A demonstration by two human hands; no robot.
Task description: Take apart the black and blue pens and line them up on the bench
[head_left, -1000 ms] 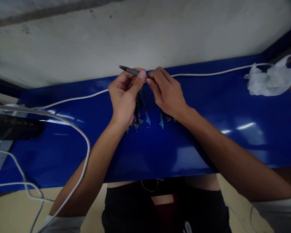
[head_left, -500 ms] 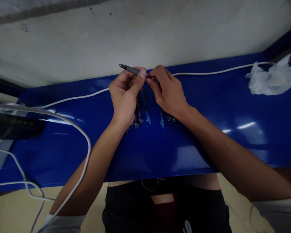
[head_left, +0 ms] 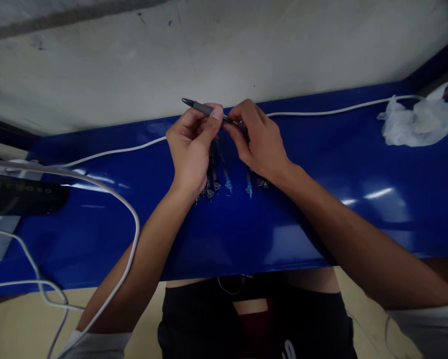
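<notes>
My left hand (head_left: 194, 149) pinches a dark grey pen (head_left: 205, 108) between thumb and fingers, its black end pointing up and left. Close beside it, the closed fingers of my right hand (head_left: 259, 142) grip the pen's other end, where a thin dark section shows between the hands. Below the hands, several slim clear pen parts lie on the blue table, among them a blue-tipped one (head_left: 227, 182) and another blue-tipped one (head_left: 249, 188). Dark-tipped ones (head_left: 210, 192) lie partly under my left hand.
A white cable (head_left: 321, 113) runs along the back of the blue table (head_left: 224, 239). At the far right sits a crumpled white plastic bag (head_left: 420, 122). On the left are a dark object (head_left: 22, 193) and a looping cable (head_left: 132, 214) crossing over my left forearm.
My left hand and the pen have shifted slightly left. The right fingertips have changed position a little, and more of the pen's thin dark section shows between the hands.
</notes>
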